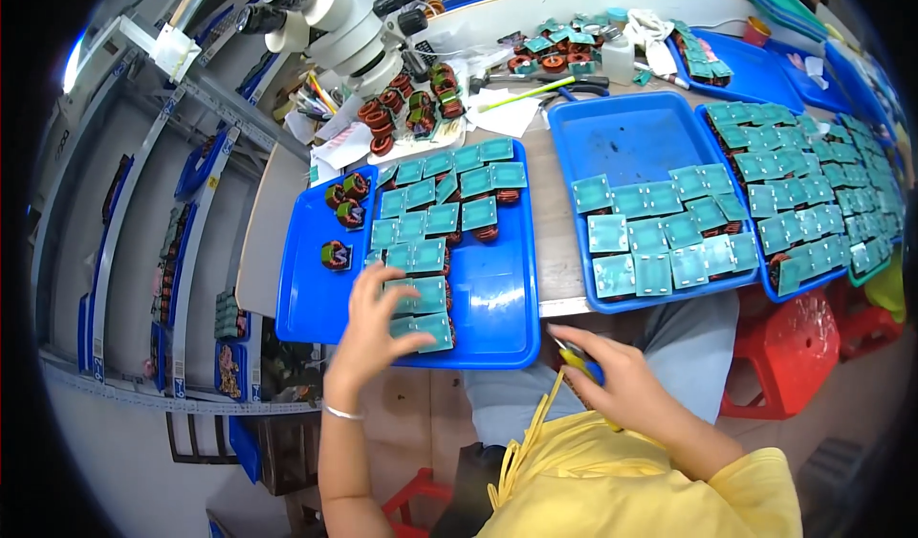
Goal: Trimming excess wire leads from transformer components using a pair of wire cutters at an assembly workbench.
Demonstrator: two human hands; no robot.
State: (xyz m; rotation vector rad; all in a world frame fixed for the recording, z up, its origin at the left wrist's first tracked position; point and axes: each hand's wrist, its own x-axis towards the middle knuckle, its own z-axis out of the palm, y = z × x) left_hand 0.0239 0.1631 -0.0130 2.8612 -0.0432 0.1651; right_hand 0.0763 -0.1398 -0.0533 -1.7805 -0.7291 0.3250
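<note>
My left hand reaches over the front of a blue tray, its fingers apart beside the nearest green-topped coils. Several copper-wound coils capped with square green boards stand in rows in that tray. My right hand is closed around small cutters with yellow and blue handles, held above my lap with the tips toward the tray. To the left, a few coils with their windings showing sit in an adjoining blue tray.
Another blue tray of green-topped coils lies to the right, with more full trays beyond it. A white microscope stands at the back left, near bare coils. Metal shelving fills the left. A red stool is at the right.
</note>
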